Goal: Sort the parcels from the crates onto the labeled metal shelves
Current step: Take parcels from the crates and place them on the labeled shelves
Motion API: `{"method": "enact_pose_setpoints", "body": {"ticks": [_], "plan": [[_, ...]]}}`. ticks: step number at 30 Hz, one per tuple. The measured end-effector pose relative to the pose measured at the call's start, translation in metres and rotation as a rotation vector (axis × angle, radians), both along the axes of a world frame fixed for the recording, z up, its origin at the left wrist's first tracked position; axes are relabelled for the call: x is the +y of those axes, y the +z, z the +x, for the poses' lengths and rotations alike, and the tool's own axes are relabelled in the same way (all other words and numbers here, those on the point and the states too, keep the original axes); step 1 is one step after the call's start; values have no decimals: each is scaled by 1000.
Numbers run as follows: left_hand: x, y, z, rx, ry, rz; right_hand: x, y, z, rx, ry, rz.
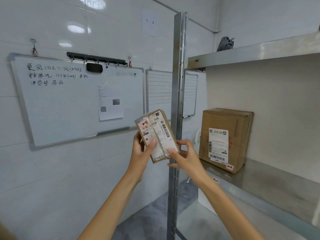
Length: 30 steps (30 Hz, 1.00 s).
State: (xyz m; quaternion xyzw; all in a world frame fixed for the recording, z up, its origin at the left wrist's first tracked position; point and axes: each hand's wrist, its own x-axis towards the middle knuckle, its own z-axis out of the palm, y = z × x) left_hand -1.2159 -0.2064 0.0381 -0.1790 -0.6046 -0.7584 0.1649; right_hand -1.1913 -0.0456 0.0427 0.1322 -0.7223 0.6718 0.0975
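Observation:
A small flat brown parcel (pixel 156 134) with a white shipping label and a pink handwritten sticker is held up in front of the wall, tilted, just left of the metal shelf post (pixel 178 104). My left hand (pixel 141 149) grips its lower left edge, thumb on the label. My right hand (pixel 184 155) pinches its lower right corner. On the middle metal shelf (pixel 277 184) to the right stands a larger cardboard box (pixel 226 139) with a white label and a small pink tag.
A whiteboard (pixel 78 101) with handwriting and a lined chart (pixel 159 90) hang on the tiled wall. Another shelf (pixel 251 54) sits above and one (pixel 199 224) below. A small pink tag (pixel 216 179) marks the middle shelf's front edge. A grey object (pixel 225 44) lies on top.

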Motion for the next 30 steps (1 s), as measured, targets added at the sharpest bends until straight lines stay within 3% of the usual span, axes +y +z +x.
{"method": "enact_pose_setpoints", "body": {"ticks": [4, 10, 19, 30], "plan": [[20, -9, 4, 4, -120, -10, 4, -8, 3, 0, -64, 59], [34, -8, 3, 41, -218, -161, 29, -5, 31, 151, -322, 429], [103, 11, 39, 188, -419, -214, 71, 1, 108, 246, -622, 309], [225, 18, 163, 201, -1019, -114, 129, 2, 291, 215, -1137, 378]]}}
